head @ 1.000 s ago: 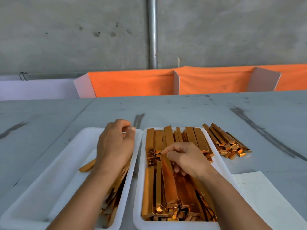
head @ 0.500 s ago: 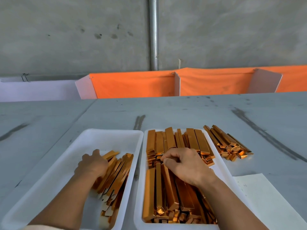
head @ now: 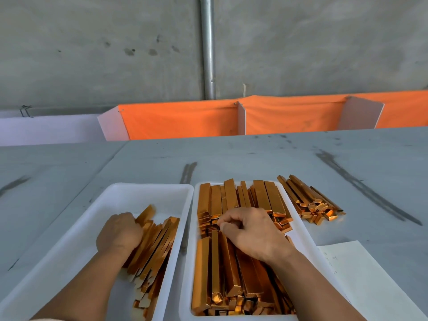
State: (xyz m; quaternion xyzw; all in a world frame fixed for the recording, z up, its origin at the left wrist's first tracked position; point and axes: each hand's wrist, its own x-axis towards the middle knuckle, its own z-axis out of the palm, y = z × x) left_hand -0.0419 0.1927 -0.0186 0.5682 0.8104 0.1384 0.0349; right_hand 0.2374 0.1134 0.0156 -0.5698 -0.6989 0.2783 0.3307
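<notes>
**Ana:** Where is the right hand [head: 252,232]?
**Ben:** In the right tray [head: 301,237], on top of the gold boxes [head: 203,269]. Its fingers [head: 228,227] are curled and pinch the far end of a long box [head: 231,269].
**Ana:** And the left hand [head: 119,235]?
**Ben:** In the left tray [head: 92,223], pressed against the flat gold strips [head: 157,246]. Its fingers are tucked away, so I cannot tell if they hold any.
**Ana:** What is farther back?
**Ben:** A pile of boxes [head: 308,200] on the desk [head: 231,156].

Left hand [head: 119,235] and right hand [head: 252,235]: both bare. Forearms [head: 308,274] uncovered down to the frame's lower edge. Knuckles and tendons stand out on the right hand's back. Pale sliver [head: 44,318] at the left arm's bottom end, perhaps a sleeve; too small to tell.
</notes>
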